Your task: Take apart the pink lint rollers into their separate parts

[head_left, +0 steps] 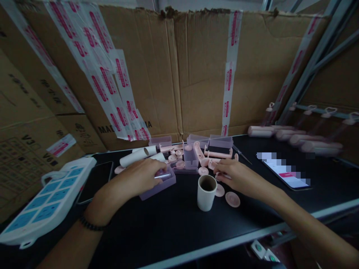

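My left hand [140,173], with a dark beaded bracelet at the wrist, pinches a thin shiny strip [162,175]. It is just above a translucent purple box [159,188]. My right hand [238,173] has its fingers closed on a slim pale pink piece [226,175], partly hidden by the fingers. In front of that hand stands a white tube [206,196], upright with its open end up. Two pink discs [232,199] lie to its right. Behind the hands are loose pink plastic parts [200,153] and another purple box [191,157].
White tubes [133,157] lie behind my left hand. A power strip [50,201] and a dark phone [95,182] are at left. At right lie a lit phone [283,171], tweezers [242,154] and several pink rollers [297,136]. Cardboard [196,74] walls the back.
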Available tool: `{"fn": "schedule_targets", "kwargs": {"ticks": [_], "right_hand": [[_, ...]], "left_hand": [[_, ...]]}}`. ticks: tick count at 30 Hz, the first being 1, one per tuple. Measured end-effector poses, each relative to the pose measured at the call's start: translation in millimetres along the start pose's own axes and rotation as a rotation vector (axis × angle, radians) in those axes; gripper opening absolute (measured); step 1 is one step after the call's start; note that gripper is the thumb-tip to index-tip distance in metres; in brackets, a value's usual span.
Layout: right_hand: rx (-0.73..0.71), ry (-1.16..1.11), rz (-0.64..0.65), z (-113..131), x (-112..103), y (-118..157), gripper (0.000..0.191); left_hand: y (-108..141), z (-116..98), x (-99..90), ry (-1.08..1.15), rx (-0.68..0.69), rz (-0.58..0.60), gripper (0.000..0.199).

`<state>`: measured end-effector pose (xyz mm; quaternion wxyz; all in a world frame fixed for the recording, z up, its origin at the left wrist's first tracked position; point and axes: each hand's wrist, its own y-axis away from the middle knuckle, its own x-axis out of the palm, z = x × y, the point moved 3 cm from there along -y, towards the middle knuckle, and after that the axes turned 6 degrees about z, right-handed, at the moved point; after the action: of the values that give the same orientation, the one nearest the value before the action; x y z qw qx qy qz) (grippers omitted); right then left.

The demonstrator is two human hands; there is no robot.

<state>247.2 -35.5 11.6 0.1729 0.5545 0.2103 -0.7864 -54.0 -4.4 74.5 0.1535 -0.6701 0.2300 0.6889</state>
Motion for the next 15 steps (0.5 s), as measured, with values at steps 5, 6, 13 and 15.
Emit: {"fn": "schedule_targets", "kwargs": {"ticks": [5, 6, 13, 15], "right_hand": [[-0.017, 0.05, -0.014, 2, -3, -4, 0.013], [-0.02, 0.062, -0.019, 4, -3, -3, 0.013], [-0.058, 0.222, -0.11, 23, 1, 18, 0.033], [-0.078, 0.28, -0.123, 31, 5, 24, 0.043]], "left_hand": [[-1, 13, 4.2, -0.014, -0.001, -0.056, 0.029], [-1, 15, 5.8, -0.008, 0.003, -0.062, 0.029], [-2, 15, 12.4, 0.047, 0.07, -0.094, 0.023], [-2, 14, 13.4, 0.033, 0.072, -0.084, 0.023]]}}
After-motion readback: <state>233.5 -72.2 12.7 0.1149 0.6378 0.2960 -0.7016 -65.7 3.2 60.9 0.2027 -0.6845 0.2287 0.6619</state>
